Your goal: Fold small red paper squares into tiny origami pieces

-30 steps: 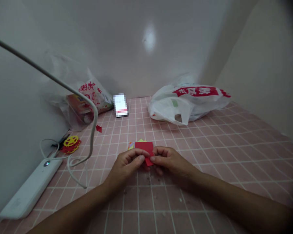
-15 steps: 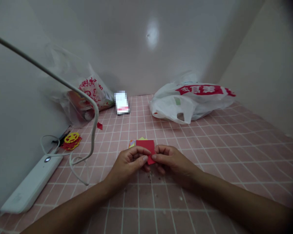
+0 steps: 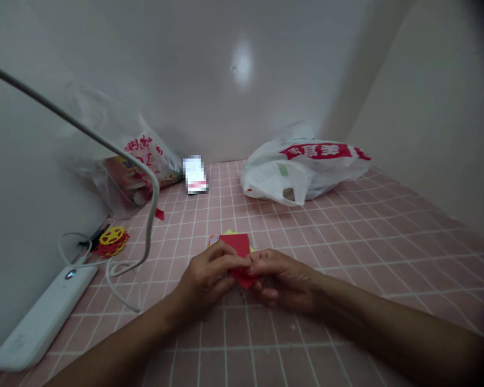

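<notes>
Both hands meet over the middle of the table on a small piece of red paper (image 3: 244, 279), whose lower corner points down between them. My left hand (image 3: 210, 274) is closed on its left side, with the fingers lying across it. From the right, my right hand (image 3: 284, 277) pinches it between thumb and fingers. Just beyond the fingers shows a flat red square of paper (image 3: 237, 242); whether it joins the held piece I cannot tell. Yellow paper (image 3: 230, 233) and a patterned orange and purple piece (image 3: 213, 239) peek out from under it.
A white power bank (image 3: 44, 317) with a looping cable (image 3: 148, 236) lies left, near yellow and red gear-shaped cutouts (image 3: 112, 239). Behind are a clear bag (image 3: 125, 172), a lit phone (image 3: 194, 174) and a white plastic bag (image 3: 302, 169). A red scrap (image 3: 159, 214) lies on the pink tiled surface.
The left fingers have moved from a thumb pinch to lying across the red paper. Its lower corner now hangs further toward me. The whole view has shifted slightly.
</notes>
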The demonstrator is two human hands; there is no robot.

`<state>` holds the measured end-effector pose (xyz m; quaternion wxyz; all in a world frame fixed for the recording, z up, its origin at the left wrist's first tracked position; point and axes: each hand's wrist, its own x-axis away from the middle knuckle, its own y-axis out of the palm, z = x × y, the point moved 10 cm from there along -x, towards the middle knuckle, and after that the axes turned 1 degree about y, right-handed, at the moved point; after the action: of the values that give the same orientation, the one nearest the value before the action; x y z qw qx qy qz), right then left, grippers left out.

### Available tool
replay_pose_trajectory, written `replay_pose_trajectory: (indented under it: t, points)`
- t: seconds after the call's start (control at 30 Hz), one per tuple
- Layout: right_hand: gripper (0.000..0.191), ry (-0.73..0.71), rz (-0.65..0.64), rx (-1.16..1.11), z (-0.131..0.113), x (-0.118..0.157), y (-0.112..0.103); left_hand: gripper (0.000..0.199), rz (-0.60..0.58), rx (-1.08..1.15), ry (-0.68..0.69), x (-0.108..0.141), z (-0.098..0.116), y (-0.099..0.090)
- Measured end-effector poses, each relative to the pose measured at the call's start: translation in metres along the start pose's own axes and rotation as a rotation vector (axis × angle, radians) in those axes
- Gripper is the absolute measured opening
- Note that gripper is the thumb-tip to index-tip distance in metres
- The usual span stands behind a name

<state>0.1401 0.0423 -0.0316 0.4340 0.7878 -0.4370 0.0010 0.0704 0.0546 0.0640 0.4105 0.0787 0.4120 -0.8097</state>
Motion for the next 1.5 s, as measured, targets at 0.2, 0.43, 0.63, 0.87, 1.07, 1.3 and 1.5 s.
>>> replay_pose_trajectory:
  t: [0.2,0.43,0.63,0.87,1.07,1.3,1.5]
  points:
    - [0.028,-0.283,0.097,0.183,-0.022,0.002,-0.006,0.008,0.117,0.146,-0.194,0.0,-0.015,-0.007]
    - [0.02,-0.582,0.189,0.581,-0.052,0.02,0.002,0.015,0.162,0.461,-0.57,0.014,-0.05,0.009]
    - [0.016,-0.592,0.246,0.679,-0.049,0.018,-0.003,0.013,0.219,0.485,-0.595,0.019,-0.053,0.009]
    - [0.015,-0.605,0.229,0.669,-0.049,0.018,-0.003,0.012,0.216,0.504,-0.651,0.019,-0.055,0.009]
    - [0.015,-0.593,0.234,0.659,-0.048,0.016,-0.005,0.014,0.215,0.487,-0.677,0.021,-0.058,0.01]
    - [0.013,-0.587,0.224,0.641,-0.046,0.016,-0.004,0.016,0.22,0.515,-0.706,0.023,-0.06,0.012]
    - [0.015,-0.571,0.238,0.651,-0.046,0.016,-0.003,0.017,0.217,0.491,-0.694,0.023,-0.06,0.012]
